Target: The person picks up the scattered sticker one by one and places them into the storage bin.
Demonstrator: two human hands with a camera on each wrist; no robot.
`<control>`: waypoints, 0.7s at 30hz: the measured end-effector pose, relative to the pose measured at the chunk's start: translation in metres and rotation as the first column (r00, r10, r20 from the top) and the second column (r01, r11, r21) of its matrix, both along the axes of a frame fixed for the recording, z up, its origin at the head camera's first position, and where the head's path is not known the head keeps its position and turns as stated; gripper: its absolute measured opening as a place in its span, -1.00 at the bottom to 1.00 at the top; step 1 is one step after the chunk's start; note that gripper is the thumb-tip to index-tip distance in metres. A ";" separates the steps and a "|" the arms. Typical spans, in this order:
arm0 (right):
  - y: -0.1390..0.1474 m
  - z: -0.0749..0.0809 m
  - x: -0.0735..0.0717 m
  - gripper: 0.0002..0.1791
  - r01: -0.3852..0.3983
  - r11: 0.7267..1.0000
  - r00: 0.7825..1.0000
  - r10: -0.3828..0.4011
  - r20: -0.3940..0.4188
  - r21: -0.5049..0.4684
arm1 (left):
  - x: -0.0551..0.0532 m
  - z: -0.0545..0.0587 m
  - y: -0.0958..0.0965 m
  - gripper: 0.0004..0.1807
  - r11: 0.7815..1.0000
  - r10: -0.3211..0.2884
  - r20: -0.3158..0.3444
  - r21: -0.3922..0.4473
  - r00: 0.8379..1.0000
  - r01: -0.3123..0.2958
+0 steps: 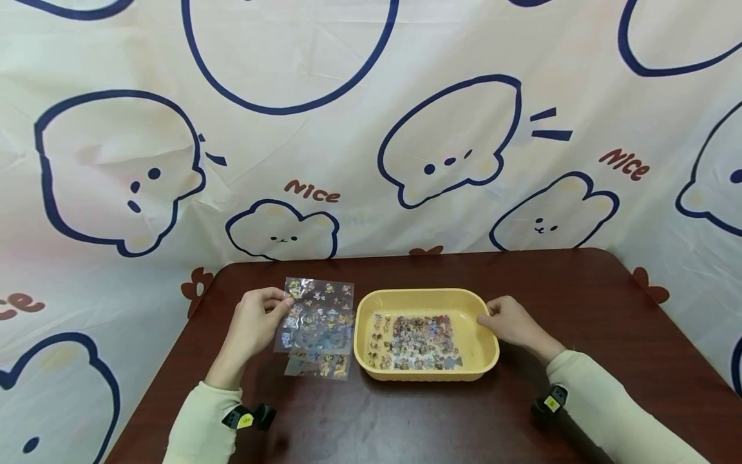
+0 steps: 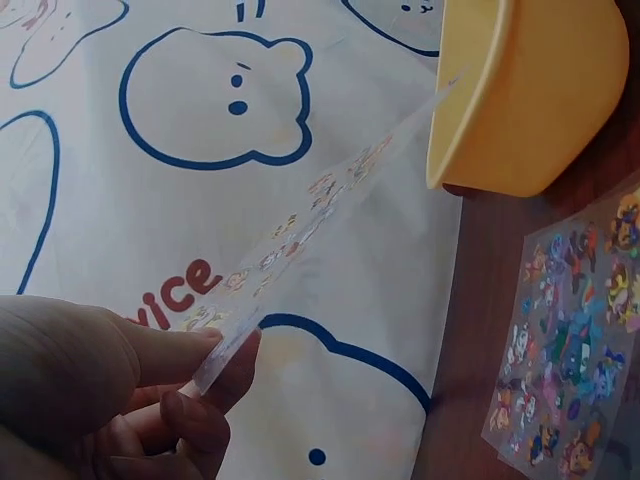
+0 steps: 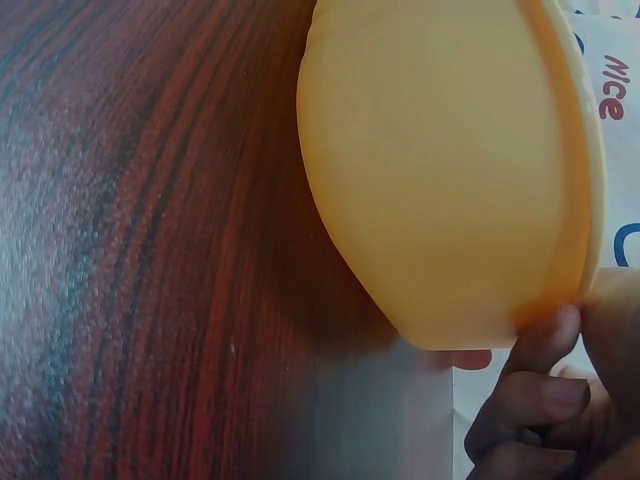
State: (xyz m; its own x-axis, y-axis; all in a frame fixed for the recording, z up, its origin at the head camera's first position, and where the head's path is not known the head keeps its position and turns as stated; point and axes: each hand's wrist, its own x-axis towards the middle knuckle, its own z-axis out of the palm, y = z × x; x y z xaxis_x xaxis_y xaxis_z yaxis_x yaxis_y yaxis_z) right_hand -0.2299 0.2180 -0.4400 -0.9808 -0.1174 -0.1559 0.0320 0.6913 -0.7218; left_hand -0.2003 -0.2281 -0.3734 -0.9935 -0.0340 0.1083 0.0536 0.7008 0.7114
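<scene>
My left hand (image 1: 256, 319) pinches a clear sticker sheet (image 1: 319, 316) by its left edge, between thumb and fingers. Seen edge-on in the left wrist view, that sheet (image 2: 290, 235) slants up from the fingertips toward the tub. Beneath it on the table lie other sticker sheets (image 1: 321, 367) with small colourful cartoon figures, partly covered in the head view. My right hand (image 1: 514, 322) grips the right rim of a yellow plastic tub (image 1: 426, 375), thumb inside and fingers outside. More sticker sheets (image 1: 426, 341) lie in the tub.
The dark wooden table (image 1: 440, 425) carries the tub near its middle. A cream cloth (image 1: 359, 142) with blue bear outlines hangs behind and beside the table. Each wrist wears a small black camera on a strap, the left one (image 1: 249, 417) over a pale sleeve.
</scene>
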 end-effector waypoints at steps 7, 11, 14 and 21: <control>0.000 -0.001 0.000 -0.62 0.007 1.000 1.000 -0.007 -0.007 0.000 | 0.001 0.004 0.007 -0.78 0.999 -0.015 -0.006 0.028 1.000 0.015; 0.000 -0.001 0.001 -0.62 0.000 1.000 1.000 0.000 -0.017 0.004 | 0.000 0.004 0.012 -0.80 0.999 -0.027 -0.008 0.047 1.000 0.027; 0.000 -0.002 0.000 -0.62 -0.001 1.000 1.000 0.001 -0.015 0.004 | -0.001 0.004 0.016 -0.81 0.998 -0.042 -0.004 0.057 0.999 0.042; 0.000 -0.001 0.000 -0.61 -0.006 1.000 1.000 0.006 -0.020 0.009 | -0.004 0.002 0.026 -0.84 0.994 -0.082 -0.004 0.073 0.997 0.082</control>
